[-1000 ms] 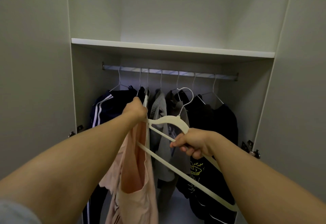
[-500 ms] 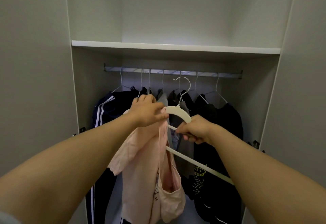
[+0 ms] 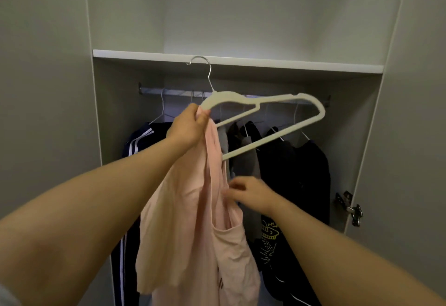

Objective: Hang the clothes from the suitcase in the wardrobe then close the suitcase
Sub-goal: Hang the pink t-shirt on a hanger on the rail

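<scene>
While your left hand (image 3: 187,128) pinches the pink garment (image 3: 193,221) together with the left end of the white hanger (image 3: 265,103), its fingers are pressed tight around both, holding them up in front of the wardrobe (image 3: 362,136). Your right hand (image 3: 248,193) sits lower and to the right, fingers loosely spread, with the fingertips touching the garment's edge; it grasps nothing that you can see. The hanger tilts, its right arm free of cloth and its metal hook (image 3: 201,63) reaching up across the front edge of the shelf (image 3: 289,63), not on the rail (image 3: 173,92). The garment hangs down from your left fist in loose folds. Farther back, dark clothes (image 3: 301,173) hang on the rail, a striped dark jacket (image 3: 135,144) at the left. A metal hinge (image 3: 350,206) shows at the right side.
</scene>
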The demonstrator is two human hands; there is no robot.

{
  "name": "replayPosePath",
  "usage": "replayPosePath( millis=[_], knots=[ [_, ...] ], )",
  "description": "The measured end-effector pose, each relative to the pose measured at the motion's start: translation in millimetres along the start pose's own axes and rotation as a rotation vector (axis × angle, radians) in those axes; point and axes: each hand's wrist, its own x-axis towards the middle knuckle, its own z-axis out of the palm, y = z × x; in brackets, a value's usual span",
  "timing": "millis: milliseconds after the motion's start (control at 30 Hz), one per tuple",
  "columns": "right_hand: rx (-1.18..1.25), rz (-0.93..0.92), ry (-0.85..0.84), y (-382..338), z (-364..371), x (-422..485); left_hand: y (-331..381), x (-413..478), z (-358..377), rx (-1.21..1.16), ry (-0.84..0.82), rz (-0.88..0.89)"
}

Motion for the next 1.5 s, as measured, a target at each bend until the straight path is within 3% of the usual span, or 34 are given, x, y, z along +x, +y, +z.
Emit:
replayPosePath(
  millis=[100, 200, 267, 433, 567, 700, 900, 1000, 1067, 1133, 1200, 1267, 1367, 1400, 1500],
  knots=[
    [-0.049, 0.076, -0.082, 5, 10, 3, 6, 4, -13, -0.013, 0.059, 0.001],
    [-0.208, 0.27, -0.192, 9, 10, 9, 4, 2, -26, 0.13, 0.109, 0.018],
    [-0.158, 0.419, -0.131, 18, 0, 13, -3, -1, -33, 0.242, 0.182, 0.071],
    [0.249, 0.537, 0.413, 39, -43, 18, -27, -9, -51, 0.393, 0.196, 0.167],
    [0.922, 0.537, 0.407, 20, -65, 14, -40, -17, -56, 0.511, 0.131, 0.178],
    [1.166, 0.61, 0.349, 14, -73, 9, -45, -21, -59, 0.569, 0.106, 0.216],
    [1.016, 0.604, 0.447, 18, -85, 16, -48, -25, -67, 0.633, 0.023, 0.283],
    [0.732, 0.515, 0.651, 16, -92, 25, -54, -30, -64, 0.796, -0.088, 0.369],
    [0.406, 0.407, 0.736, 1, -91, 25, -56, -30, -53, 0.848, -0.127, 0.373],
    [0.374, 0.268, 0.647, -24, -84, 22, -55, -28, -39, 0.839, -0.15, 0.327],
    [0.345, 0.158, 0.413, -50, -71, 18, -51, -25, -27, 0.739, -0.163, 0.269],
    [0.165, 0.108, 0.257, -58, -63, 18, -44, -24, -19, 0.631, -0.191, 0.253],
    [-0.279, 0.122, 0.373, -52, -57, 23, -32, -28, -8, 0.519, -0.251, 0.308],
    [-0.263, 0.107, 0.36, -49, -54, 25, -28, -30, -5, 0.49, -0.279, 0.332],
    [0.099, 0.044, 0.295, -45, -43, 28, -19, -35, 8, 0.436, -0.389, 0.404]
  ],
)
